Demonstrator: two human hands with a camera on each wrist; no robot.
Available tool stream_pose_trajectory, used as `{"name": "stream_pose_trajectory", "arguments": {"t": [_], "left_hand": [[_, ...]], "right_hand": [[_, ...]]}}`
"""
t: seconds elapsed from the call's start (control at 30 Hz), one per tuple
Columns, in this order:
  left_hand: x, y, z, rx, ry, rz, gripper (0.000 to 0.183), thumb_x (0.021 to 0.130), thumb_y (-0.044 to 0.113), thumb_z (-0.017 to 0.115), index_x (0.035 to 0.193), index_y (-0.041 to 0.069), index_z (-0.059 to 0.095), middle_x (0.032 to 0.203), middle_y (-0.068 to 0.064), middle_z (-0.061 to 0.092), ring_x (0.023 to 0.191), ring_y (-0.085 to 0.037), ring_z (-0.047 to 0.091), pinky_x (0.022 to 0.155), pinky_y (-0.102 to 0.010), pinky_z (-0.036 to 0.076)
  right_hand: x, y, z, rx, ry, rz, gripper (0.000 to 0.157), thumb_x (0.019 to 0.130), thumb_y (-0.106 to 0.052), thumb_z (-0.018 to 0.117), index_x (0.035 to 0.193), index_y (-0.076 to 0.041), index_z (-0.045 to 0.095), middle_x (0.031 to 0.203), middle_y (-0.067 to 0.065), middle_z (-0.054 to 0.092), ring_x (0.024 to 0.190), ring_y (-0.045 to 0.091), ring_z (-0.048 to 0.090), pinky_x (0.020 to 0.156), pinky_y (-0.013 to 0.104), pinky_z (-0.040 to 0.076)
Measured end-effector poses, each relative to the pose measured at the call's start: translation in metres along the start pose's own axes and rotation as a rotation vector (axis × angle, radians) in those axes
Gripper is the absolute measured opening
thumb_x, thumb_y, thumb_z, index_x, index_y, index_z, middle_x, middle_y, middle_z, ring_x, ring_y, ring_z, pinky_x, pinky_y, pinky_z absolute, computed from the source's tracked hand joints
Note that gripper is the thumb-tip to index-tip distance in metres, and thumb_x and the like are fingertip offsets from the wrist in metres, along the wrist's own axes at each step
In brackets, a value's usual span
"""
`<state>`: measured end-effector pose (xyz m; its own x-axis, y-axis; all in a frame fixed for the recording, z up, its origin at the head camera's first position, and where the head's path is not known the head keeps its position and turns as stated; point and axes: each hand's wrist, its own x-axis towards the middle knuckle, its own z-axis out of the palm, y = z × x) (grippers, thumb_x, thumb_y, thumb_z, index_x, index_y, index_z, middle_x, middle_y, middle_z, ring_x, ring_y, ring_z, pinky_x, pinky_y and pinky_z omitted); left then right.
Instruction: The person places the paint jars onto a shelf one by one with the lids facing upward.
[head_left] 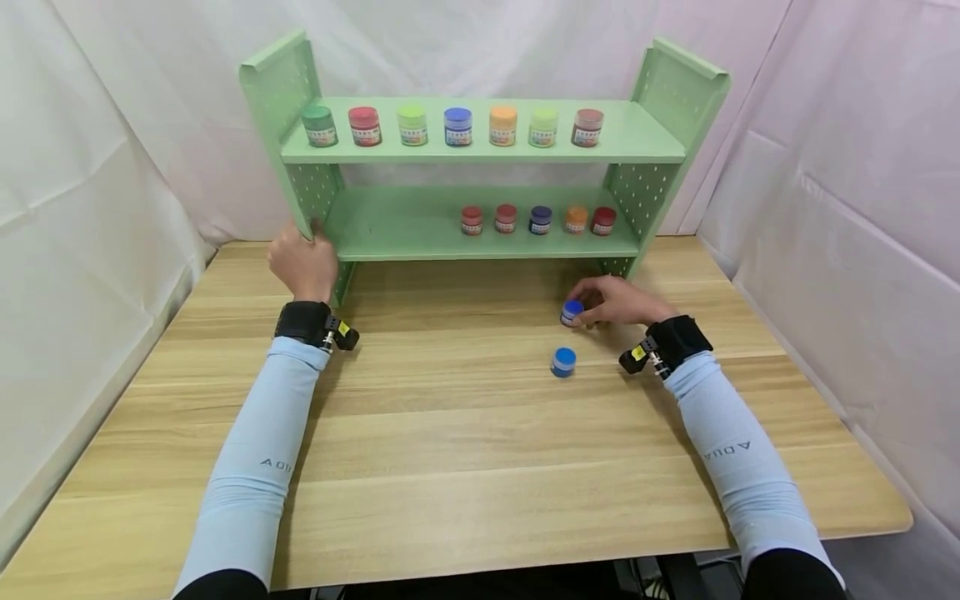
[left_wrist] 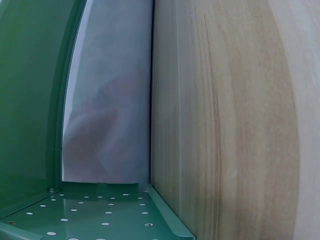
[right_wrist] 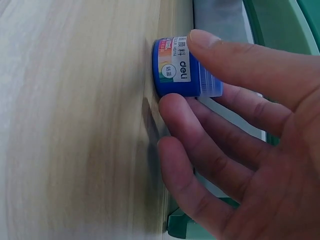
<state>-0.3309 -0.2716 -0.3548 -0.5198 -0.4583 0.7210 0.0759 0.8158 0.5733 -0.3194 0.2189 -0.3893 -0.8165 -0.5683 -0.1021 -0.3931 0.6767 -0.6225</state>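
My right hand pinches a small blue paint jar between thumb and fingers, in front of the shelf's lower right. In the right wrist view the jar shows a white "deli" label, and the thumb lies along it. A second blue paint jar stands on the table, nearer to me. At the left, my left hand grips the front edge of the side panel of a green metal shelf. The left wrist view shows only the shelf's perforated panel and the table; that hand is out of it.
Several coloured paint jars stand in a row on the upper board, and several smaller ones on the right half of the lower board. The shelf stands at the back of the wooden table. White curtains hang around it.
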Motion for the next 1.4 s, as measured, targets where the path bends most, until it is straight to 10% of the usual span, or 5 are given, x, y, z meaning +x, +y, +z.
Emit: {"name": "stream_pose_trajectory", "arguments": {"t": [0.67, 0.93, 1.4], "left_hand": [[-0.002, 0.000, 0.000, 0.013, 0.016, 0.018, 0.031, 0.095, 0.024, 0.053, 0.077, 0.002, 0.065, 0.061, -0.011, 0.057, 0.056, -0.022, 0.040, 0.056, -0.033, 0.029], [-0.001, -0.002, 0.001, 0.011, 0.046, 0.041, 0.032, 0.091, 0.015, 0.051, 0.060, 0.011, 0.040, 0.053, -0.004, 0.036, 0.052, -0.024, 0.034, 0.052, -0.032, 0.022], [0.000, -0.002, 0.000, -0.010, 0.033, 0.035, 0.026, 0.092, 0.016, 0.053, 0.067, 0.006, 0.055, 0.061, -0.011, 0.057, 0.054, -0.022, 0.038, 0.053, -0.032, 0.024]], "right_hand": [[0.000, 0.004, 0.001, 0.097, 0.007, -0.005, 0.041, 0.081, -0.028, 0.074, 0.114, -0.006, 0.062, 0.098, 0.008, 0.065, 0.077, 0.023, 0.060, 0.061, 0.037, 0.052], [0.002, 0.000, 0.001, 0.025, 0.064, -0.076, 0.043, 0.080, -0.030, 0.075, 0.112, -0.004, 0.064, 0.093, 0.004, 0.067, 0.073, 0.020, 0.063, 0.064, 0.032, 0.050], [0.008, -0.048, -0.010, -0.092, 0.185, -0.221, 0.034, 0.077, -0.037, 0.075, 0.104, -0.018, 0.067, 0.088, -0.007, 0.064, 0.072, 0.014, 0.053, 0.064, 0.031, 0.044]]}}
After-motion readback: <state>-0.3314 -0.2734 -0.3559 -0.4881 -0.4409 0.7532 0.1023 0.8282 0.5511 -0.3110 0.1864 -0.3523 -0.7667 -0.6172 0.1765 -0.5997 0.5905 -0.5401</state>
